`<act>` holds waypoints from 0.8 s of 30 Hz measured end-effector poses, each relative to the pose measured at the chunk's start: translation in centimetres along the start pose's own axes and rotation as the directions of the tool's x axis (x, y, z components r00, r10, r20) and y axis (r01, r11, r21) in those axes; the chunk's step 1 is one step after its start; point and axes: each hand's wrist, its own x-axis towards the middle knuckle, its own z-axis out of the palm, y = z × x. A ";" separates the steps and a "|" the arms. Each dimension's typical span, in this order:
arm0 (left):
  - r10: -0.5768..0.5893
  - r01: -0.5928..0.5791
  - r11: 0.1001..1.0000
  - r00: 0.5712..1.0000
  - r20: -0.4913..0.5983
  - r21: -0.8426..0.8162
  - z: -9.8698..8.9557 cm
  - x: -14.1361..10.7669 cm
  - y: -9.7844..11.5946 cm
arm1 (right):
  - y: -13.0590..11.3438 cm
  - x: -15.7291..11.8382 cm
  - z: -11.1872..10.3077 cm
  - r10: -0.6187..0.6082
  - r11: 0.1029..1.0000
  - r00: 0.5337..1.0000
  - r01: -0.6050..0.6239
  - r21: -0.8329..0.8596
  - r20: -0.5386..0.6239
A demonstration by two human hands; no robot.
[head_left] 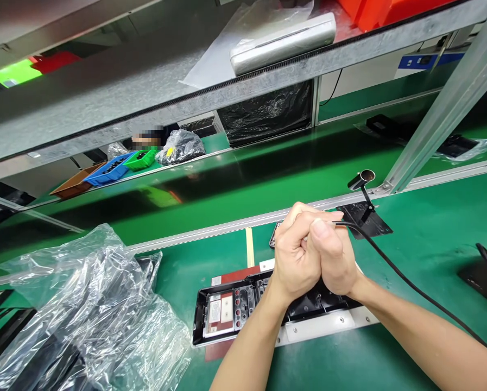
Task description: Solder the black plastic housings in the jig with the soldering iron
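Note:
In front of me, my left hand (pixel 294 252) and my right hand (pixel 335 258) are closed and pressed together. A black cable (pixel 384 254) runs up from the lower right and enters between their fingers; its end is hidden inside the grip. Below them lies a long black plastic housing (pixel 198 312), open side up, partly covered by my hands and forearms. Its left part shows a label plate and several small red round spots. White fixture blocks (pixel 316 328) with screws border the housing, over a reddish-brown board (pixel 216 350).
Clear plastic bags with dark parts (pixel 116 304) cover the bench's left side. Beyond my hands stands a black holder with a metal tube (pixel 363 179). A metal shelf (pixel 145 122) crosses above, carrying a silver-grey case (pixel 284 44). Colored bins (pixel 111 169) sit across the green surface.

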 end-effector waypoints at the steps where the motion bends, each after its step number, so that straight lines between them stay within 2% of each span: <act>1: 0.001 -0.001 1.000 1.000 0.001 0.002 0.0 0.0 0.0 | 0.0 0.0 0.0 -0.016 1.000 1.000 0.016 -0.003 -0.014; 5: 0.011 -0.011 1.000 1.000 -0.013 -0.023 0.0 -0.2 -0.1 | 0.0 -0.1 0.0 -0.042 0.999 0.999 0.042 -0.006 -0.024; 24: 0.039 -0.039 0.999 0.999 -0.037 -0.006 0.0 0.0 -0.2 | -0.8 0.5 0.4 0.003 1.000 1.000 -0.003 0.006 -0.020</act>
